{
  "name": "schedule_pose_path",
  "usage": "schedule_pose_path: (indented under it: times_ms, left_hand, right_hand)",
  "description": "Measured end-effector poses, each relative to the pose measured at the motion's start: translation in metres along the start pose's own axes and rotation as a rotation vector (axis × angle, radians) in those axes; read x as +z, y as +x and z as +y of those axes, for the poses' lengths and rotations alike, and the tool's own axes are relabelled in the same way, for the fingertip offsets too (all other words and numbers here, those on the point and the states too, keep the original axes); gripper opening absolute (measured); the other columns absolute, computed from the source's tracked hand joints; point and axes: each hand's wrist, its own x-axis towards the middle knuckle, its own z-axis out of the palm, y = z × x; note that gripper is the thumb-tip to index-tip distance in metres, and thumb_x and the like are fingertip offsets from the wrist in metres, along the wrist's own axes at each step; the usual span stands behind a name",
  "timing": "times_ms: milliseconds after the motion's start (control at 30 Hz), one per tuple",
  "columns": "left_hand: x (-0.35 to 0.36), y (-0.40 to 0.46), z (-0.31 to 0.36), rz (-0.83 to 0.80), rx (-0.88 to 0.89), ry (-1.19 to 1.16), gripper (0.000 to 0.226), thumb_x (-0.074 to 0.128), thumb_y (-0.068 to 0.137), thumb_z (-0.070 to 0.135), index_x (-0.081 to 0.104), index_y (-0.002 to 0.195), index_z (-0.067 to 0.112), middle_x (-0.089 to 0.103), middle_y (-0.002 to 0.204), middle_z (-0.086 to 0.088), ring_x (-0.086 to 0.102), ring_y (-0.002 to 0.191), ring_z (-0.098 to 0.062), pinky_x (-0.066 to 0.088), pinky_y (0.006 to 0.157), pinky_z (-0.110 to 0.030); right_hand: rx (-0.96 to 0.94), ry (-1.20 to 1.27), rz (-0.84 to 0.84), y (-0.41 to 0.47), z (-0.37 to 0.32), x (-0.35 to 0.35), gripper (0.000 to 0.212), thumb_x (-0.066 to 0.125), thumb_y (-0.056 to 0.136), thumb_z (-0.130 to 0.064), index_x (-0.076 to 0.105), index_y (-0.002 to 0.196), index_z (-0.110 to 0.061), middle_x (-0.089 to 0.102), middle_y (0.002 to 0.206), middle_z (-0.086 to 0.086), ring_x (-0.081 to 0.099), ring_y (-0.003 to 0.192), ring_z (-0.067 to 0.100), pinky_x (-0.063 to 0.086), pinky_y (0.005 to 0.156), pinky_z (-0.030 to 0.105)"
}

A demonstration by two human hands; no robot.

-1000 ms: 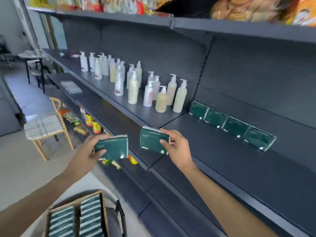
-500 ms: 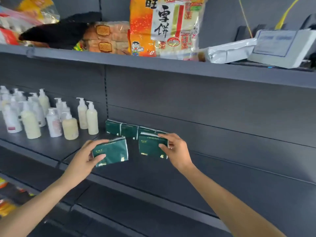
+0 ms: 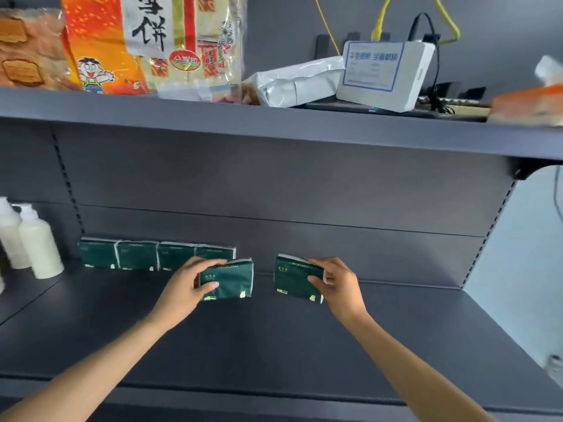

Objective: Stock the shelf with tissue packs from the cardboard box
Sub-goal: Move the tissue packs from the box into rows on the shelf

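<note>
— While both packs hang over shelf (image 3: 396,330), step?
— Placing. Left hand (image 3: 179,292) gripping left tissue pack (image 3: 230,280), right hand (image 3: 338,287) pinching right tissue pack (image 3: 294,280).
— Next?
— Probably set upright beyond the fingers, extending back row (image 3: 137,255) rightward, then release.

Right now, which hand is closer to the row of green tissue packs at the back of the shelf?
Left. The left hand is just in front of the row's right end; the right hand is farther off to its right.

Bare shelf (image 3: 396,330) right of the tissue-pack row (image 3: 155,255); bottles (image 3: 36,242) far left
</note>
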Motion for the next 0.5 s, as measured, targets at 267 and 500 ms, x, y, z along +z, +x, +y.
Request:
schedule_pose_path:
  times_ms: [267,500]
  left_hand:
    - [0.054,0.073,-0.022,-0.052,0.135,0.121,0.052,0.078,0.084,0.027,0.062,0.132,0.040,0.057,0.114,0.017,0.045,0.111,-0.004,0.035,0.096,-0.024]
    - [0.083,0.116,-0.054,-0.023,0.271,0.295,0.058,0.086,0.073,0.035,0.066,0.127,0.039,0.064,0.103,0.019,0.046,0.105,-0.014,0.033,0.088,-0.035]
  right_hand:
    - [0.079,-0.055,0.093,0.001,0.027,-0.019,0.038,0.072,0.087,-0.009,0.070,0.119,-0.030,0.060,0.102,-0.013,0.057,0.080,0.008,0.052,0.081,0.022]
    - [0.149,-0.104,0.161,-0.004,0.036,-0.012,0.037,0.072,0.087,-0.010,0.070,0.117,-0.032,0.061,0.105,-0.019,0.061,0.089,0.006,0.044,0.074,0.009]
